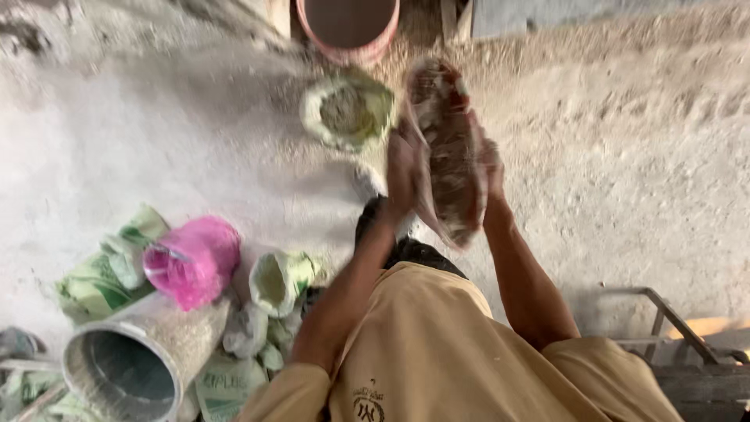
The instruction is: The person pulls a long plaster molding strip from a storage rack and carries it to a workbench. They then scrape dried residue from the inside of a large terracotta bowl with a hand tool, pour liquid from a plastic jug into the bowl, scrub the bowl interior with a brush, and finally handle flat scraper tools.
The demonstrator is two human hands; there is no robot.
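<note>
Both our hands are clasped on a dusty sack just above the middle of the frame: the left hand (pixel 404 173) presses its left side, the right hand (pixel 491 166) wraps its right edge, fingers curled tight against the cloth. The sack (pixel 447 148) hangs upright between them, blurred, its mouth towards the top. We judge we are lifting or shaking it, and the next move calls for a firm hold with both palms and a steady tilt so the contents do not spill wide. Just to the left of the sack lies an open green-rimmed bag of grey powder (pixel 348 113) on the dusty floor (pixel 625 156). At the top edge stands a pink-rimmed bucket (pixel 349 27). At lower left we see a grey metal bucket (pixel 133 363) lying on its side, a pink plastic container (pixel 195 259) above it, and crumpled green and white bags (pixel 277 281) beside these.
</note>
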